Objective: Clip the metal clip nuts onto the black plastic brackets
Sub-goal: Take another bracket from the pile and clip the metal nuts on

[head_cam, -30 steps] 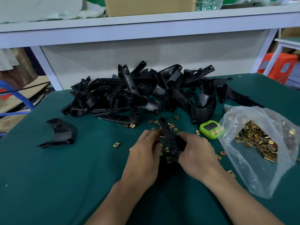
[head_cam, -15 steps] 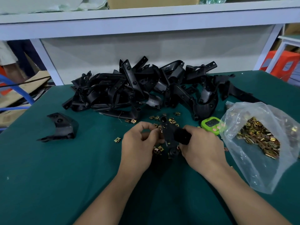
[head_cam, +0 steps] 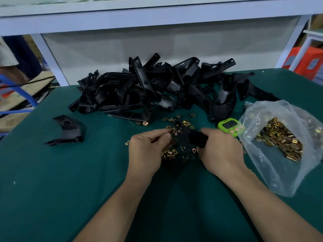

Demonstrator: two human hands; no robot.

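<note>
Above the surface (head_cam: pixel 70 189), a bracket (head_cam: pixel 185 142) is gripped by the right hand (head_cam: pixel 220 151), a clip nut (head_cam: pixel 173 131) pinched by the left hand (head_cam: pixel 148 151); misaligned, it could be dropped.

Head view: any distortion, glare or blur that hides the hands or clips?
Head view: wide-angle bend curves the shelf edge; dim, even light; faint sheen on the plastic bag; the bracket pile merges into one dark mass; the clip pinched by the left hand looks soft; the right hand grips a bracket.

No text can be read; the green timer (head_cam: pixel 230 127) just beyond the right hand (head_cam: pixel 221 151) shows a dark, illegible display.
</note>
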